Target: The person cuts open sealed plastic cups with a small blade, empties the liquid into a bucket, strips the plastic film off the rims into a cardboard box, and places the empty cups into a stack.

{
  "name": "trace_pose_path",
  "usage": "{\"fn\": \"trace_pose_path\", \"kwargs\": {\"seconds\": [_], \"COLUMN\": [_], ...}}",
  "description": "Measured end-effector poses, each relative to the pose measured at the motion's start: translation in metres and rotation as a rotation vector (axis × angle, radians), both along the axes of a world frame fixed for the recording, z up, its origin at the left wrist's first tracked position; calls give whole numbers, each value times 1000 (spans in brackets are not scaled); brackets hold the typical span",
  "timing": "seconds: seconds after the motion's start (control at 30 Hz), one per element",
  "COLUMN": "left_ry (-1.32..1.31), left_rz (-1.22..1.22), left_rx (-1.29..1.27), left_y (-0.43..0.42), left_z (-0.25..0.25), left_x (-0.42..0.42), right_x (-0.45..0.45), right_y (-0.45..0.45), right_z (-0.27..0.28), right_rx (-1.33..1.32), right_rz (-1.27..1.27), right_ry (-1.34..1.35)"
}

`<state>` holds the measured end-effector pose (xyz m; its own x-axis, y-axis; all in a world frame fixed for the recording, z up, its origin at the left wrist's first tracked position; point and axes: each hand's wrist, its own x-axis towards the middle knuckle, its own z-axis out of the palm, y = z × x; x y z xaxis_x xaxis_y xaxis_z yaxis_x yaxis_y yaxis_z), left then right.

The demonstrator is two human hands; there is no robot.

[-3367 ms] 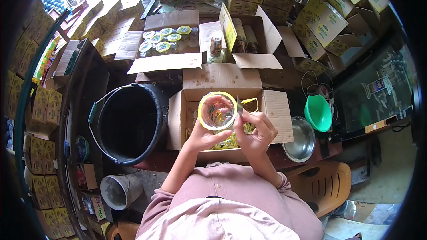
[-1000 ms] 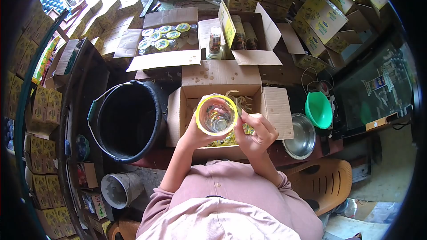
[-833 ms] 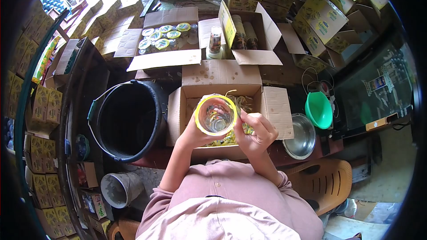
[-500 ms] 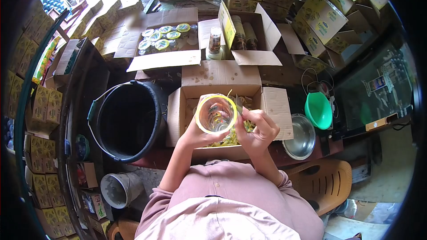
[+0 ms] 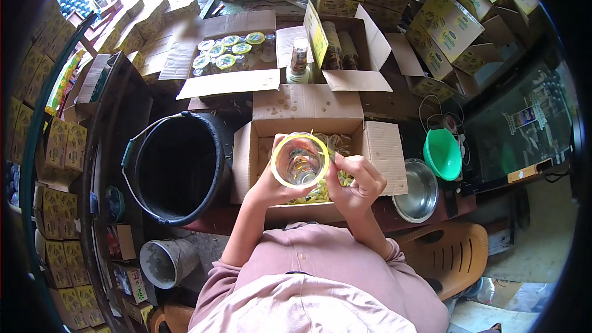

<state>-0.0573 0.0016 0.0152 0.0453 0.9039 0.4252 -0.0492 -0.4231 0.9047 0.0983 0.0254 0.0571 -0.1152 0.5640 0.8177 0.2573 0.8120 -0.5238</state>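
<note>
My left hand [image 5: 266, 186] is wrapped around a clear plastic cup [image 5: 301, 166] with a yellow rim, its open mouth facing up toward me. A printed pattern shows through the wall. At the rim's right side my right hand [image 5: 357, 184] is closed in a pinch on a thin greyish blade-like piece [image 5: 332, 145], partly hidden by the fingers. A short yellow sliver stands out from the far rim. Beneath both hands sits an open cardboard box [image 5: 308, 102], with yellow strips and scraps [image 5: 317, 195] inside.
A large black bucket [image 5: 139, 176] stands left of the box. On the right are a metal bowl [image 5: 415, 191] and a green bowl [image 5: 441, 154]. Behind, one carton holds yellow-lidded cups [image 5: 225, 60]; another carton [image 5: 356, 80] holds stacked cups. An upright cup stack [image 5: 299, 58] stands between them.
The yellow sliver at the far rim has shifted slightly left and looks shorter. The blade-like piece is at a slightly different angle. Both hands stay at the cup.
</note>
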Motion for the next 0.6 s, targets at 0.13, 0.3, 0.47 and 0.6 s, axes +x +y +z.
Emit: {"fn": "trace_pose_path", "kwargs": {"seconds": [0.13,0.3,0.47,0.6], "left_ry": [-15,17,-153,-207], "left_rz": [-29,-65,-72,-56], "left_rx": [8,21,3,2], "left_y": [0,-1,5,2], "left_z": [-3,1,6,4], "left_x": [0,0,6,9], "right_x": [1,5,3,2], "right_y": [0,3,-1,-2], "right_z": [2,2,-1,-1], "right_rx": [10,-62,-105,-55], "right_rz": [-21,18,-33,-57], "right_ry": [-27,-25,18,-1]}}
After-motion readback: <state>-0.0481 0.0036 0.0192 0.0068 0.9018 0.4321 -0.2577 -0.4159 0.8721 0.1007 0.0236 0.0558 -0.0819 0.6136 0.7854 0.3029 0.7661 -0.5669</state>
